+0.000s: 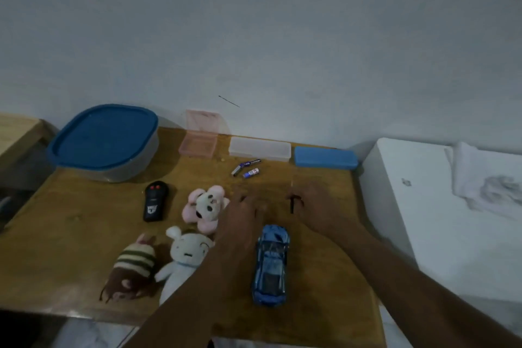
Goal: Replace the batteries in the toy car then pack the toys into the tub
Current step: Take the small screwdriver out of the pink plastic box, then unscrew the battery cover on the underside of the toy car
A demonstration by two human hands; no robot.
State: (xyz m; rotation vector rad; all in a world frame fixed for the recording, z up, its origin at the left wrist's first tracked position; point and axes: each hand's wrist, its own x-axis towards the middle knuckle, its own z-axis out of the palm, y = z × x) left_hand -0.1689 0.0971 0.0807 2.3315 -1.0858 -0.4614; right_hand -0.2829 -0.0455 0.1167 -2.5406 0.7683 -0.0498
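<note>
Right hand [313, 206] pinches a thin black tool [291, 204] beyond the shiny blue toy car [271, 263]; left hand [243, 213] unclear; everything seemingly remains.

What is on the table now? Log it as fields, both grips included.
car: blue, upright on wheels, between the forearms
tub: blue lid on, far left
batteries: loose, near clear case
toys: three plush toys, black remote
left grip: blurred, just beyond car
right grip: pinches thin dark tool
</note>
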